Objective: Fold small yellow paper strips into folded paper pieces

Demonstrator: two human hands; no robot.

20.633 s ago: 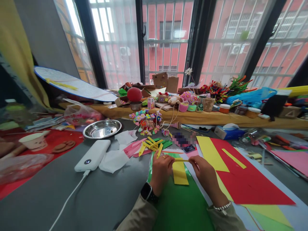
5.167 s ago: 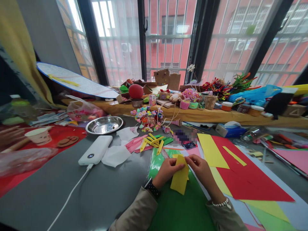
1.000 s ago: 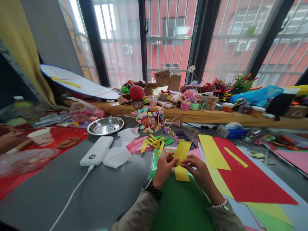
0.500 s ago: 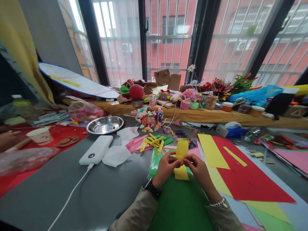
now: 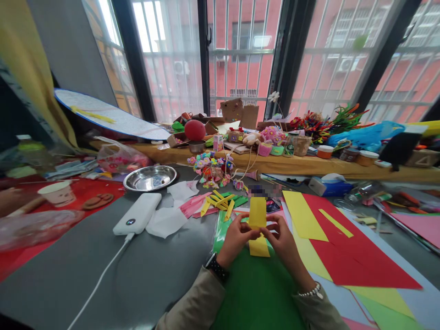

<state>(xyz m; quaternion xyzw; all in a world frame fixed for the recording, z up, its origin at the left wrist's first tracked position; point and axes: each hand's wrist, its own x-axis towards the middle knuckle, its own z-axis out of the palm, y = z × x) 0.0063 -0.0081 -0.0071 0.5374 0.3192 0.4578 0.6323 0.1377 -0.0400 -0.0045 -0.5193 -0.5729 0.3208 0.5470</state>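
Between both hands I hold a small yellow paper strip (image 5: pixel 257 212) upright, its lower edge pinched. My left hand (image 5: pixel 238 236) grips the left lower corner, with a dark watch on that wrist. My right hand (image 5: pixel 280 233) pinches the right lower corner, a beaded bracelet on its wrist. Below the fingers another yellow paper piece (image 5: pixel 259 247) lies on a green sheet (image 5: pixel 261 293). Past my left hand sit several folded yellow paper strips (image 5: pixel 218 201) in a small heap, with green and pink paper beside them.
Right of my hands lie a red sheet (image 5: pixel 364 256) and a yellow sheet (image 5: pixel 302 215). To the left are a white power bank (image 5: pixel 137 214) with a cable, a metal plate (image 5: pixel 150 178) and a paper cup (image 5: pixel 57 194). Crafts crowd the window ledge. Another person's blurred hand (image 5: pixel 10 199) shows at far left.
The yellow strip in my fingers has shifted slightly left and up, its face flatter toward me. My right fingers have spread a little along its lower edge.
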